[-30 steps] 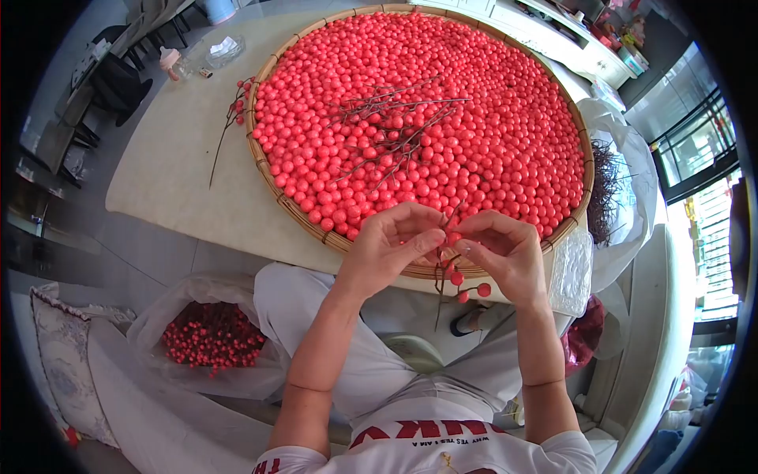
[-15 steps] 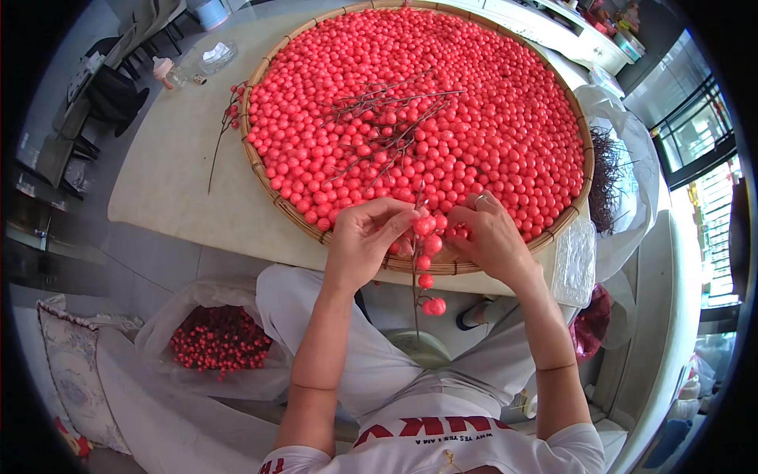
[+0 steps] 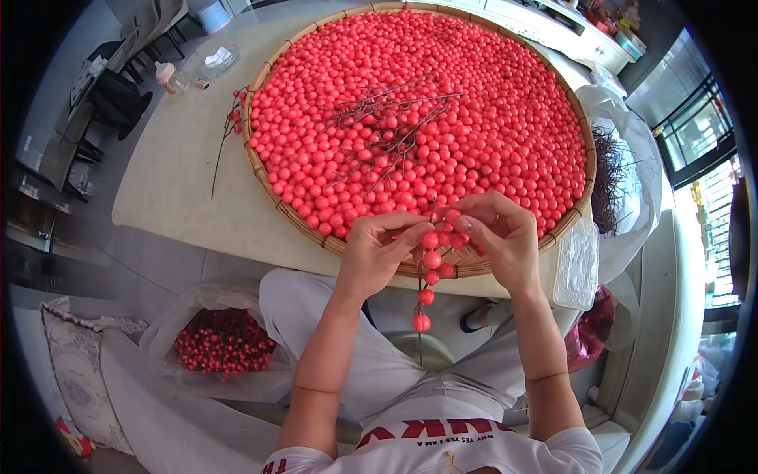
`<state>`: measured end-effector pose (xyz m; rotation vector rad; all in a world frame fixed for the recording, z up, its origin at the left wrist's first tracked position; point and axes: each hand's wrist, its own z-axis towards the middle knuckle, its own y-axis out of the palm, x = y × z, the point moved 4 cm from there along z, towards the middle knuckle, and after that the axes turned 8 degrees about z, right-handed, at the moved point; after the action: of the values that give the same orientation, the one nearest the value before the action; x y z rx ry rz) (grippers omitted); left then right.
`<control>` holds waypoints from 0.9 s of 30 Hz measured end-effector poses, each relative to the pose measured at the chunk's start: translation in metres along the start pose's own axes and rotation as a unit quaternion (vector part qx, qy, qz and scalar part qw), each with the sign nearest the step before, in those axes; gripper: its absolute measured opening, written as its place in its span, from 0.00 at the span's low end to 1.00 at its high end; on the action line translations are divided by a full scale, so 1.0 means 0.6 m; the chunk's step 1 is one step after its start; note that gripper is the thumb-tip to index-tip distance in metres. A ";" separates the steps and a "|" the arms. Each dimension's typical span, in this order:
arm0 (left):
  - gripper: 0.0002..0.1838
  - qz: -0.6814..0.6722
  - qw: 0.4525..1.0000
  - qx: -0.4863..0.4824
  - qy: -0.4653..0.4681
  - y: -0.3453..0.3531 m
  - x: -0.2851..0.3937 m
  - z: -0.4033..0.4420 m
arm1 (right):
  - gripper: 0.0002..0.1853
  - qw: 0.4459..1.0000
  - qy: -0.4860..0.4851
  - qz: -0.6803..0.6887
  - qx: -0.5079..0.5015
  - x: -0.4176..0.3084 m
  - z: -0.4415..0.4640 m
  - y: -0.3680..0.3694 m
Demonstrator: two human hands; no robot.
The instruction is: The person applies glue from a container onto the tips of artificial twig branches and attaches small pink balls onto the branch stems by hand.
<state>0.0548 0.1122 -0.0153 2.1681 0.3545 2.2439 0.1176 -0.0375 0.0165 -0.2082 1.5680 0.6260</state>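
Observation:
At the near rim of a round bamboo tray (image 3: 278, 196) full of red berries (image 3: 505, 103), my left hand (image 3: 377, 251) pinches a dark stem (image 3: 420, 304) that hangs down with several red berries on it. My right hand (image 3: 505, 243) is closed, thumb against fingers, on a red berry (image 3: 452, 216) beside the top of that stem. Loose dark twigs (image 3: 395, 142) lie on the berries in the middle of the tray. A berried twig (image 3: 225, 138) rests on the table at the tray's left edge.
Below left, a plastic bag (image 3: 185, 304) holds many berried stems (image 3: 225, 341). Bare dark stems (image 3: 606, 182) stand in a white bag at the right. A clear plastic box (image 3: 576, 265) sits at the table's right corner. A bottle (image 3: 167, 77) is at the back left.
The berried stem has swung and now hangs between both hands with more berries than a second ago. My right hand dipped into the tray's berries and came back beside the stem.

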 end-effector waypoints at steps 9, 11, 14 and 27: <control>0.05 -0.028 0.999 -0.020 -0.010 0.003 -0.015 0.001 | 0.08 0.997 0.005 -0.054 -0.047 -0.008 -0.002 -0.004; 0.05 -0.020 1.000 -0.017 -0.008 0.004 -0.015 0.001 | 0.08 0.995 -0.003 -0.087 -0.057 -0.010 -0.002 -0.003; 0.05 -0.011 1.000 -0.014 -0.008 0.004 -0.016 0.001 | 0.08 0.991 -0.010 -0.118 -0.068 -0.011 -0.002 -0.001; 0.06 -0.077 0.996 0.023 -0.024 0.002 0.011 0.004 | 0.09 0.997 0.052 -0.048 -0.040 0.014 0.009 0.006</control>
<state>0.0573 0.1127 -0.0085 2.1323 0.5571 2.1197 0.1192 -0.0296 0.0093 -0.3788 1.6241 0.6103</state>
